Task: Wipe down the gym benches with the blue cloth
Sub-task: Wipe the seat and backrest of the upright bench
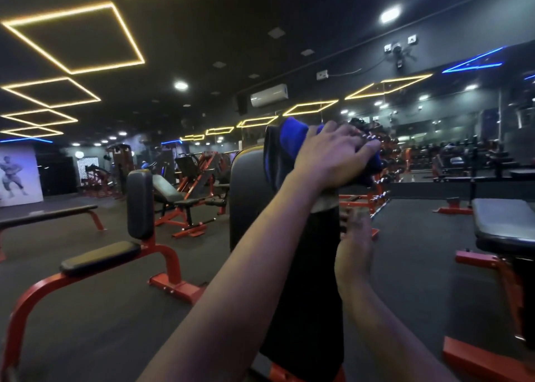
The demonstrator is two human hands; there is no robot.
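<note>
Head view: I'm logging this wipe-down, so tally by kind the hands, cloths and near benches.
Hands: 2 (left hand pressing on the cloth, right hand lower beside the pad)
Blue cloth: 1
Near benches: 5 (centre bench, upright seat bench, flat bench, incline bench, right bench)
Total: 8
</note>
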